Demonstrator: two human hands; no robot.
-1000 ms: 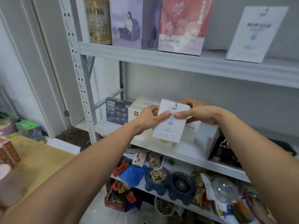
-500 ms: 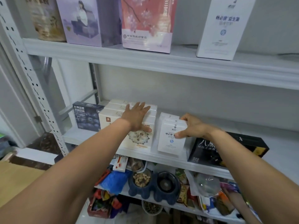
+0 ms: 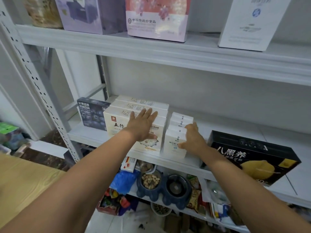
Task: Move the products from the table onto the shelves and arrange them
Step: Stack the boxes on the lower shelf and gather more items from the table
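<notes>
A row of small white boxes stands on the middle shelf, one behind another. My right hand grips the front box from its right side, thumb on top and fingertips on the front face. To the left stand three wide cream boxes in a row. My left hand lies flat on their tops with fingers spread, holding nothing. A dark blue box stands left of them and a long black box lies to the right.
The upper shelf carries a purple box, a pink box and a tall white box. The lower shelf holds blue pet bowls and loose packets. The wooden table is at lower left; a perforated post stands left.
The small white box went from both hands in the air down onto the middle shelf at the front of its row. My left hand let go and moved onto the cream boxes.
</notes>
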